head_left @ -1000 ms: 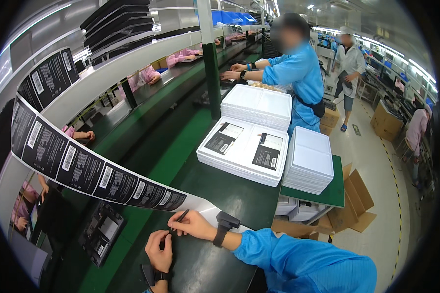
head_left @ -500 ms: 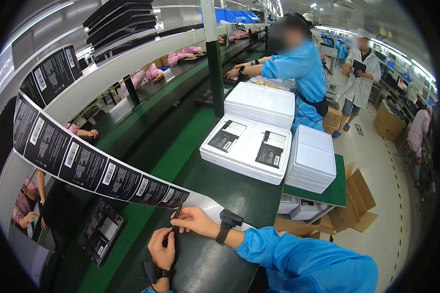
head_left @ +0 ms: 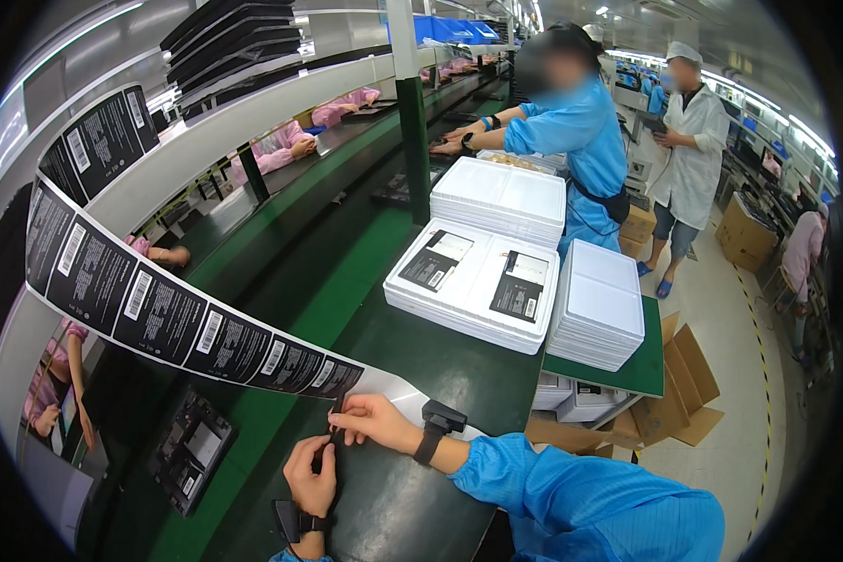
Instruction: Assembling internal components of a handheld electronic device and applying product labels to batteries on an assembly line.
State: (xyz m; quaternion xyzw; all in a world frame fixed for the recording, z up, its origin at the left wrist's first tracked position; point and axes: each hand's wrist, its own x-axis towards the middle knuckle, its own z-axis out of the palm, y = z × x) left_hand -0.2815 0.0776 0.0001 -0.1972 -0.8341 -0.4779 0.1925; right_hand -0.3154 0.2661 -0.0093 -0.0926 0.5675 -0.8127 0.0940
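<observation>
Close together over the dark green bench edge are my two hands. Pinched between the fingers of my right hand (head_left: 375, 421) is a thin black piece (head_left: 338, 406), seen nearly edge-on; it looks like a black label. My left hand (head_left: 311, 476) is closed just below, its fingertips at the lower end of the same piece. A long strip of black labels (head_left: 206, 332) with white barcodes hangs down from the upper left. Its bare white backing (head_left: 393, 386) passes behind my right hand. Fingertip details are partly hidden.
A white tray stack (head_left: 459, 323) holds two battery packs with black labels; more white trays (head_left: 595, 309) stand beside it. An opened device (head_left: 192, 454) lies on the green conveyor (head_left: 281, 375). A green post (head_left: 412, 150) rises behind. Co-workers stand nearby; a cardboard box (head_left: 679, 393) is at right.
My hands stay almost in place, with the right fingers shifting slightly at the black piece. The opened device has moved slightly on the conveyor. The person in the white coat has come nearer.
</observation>
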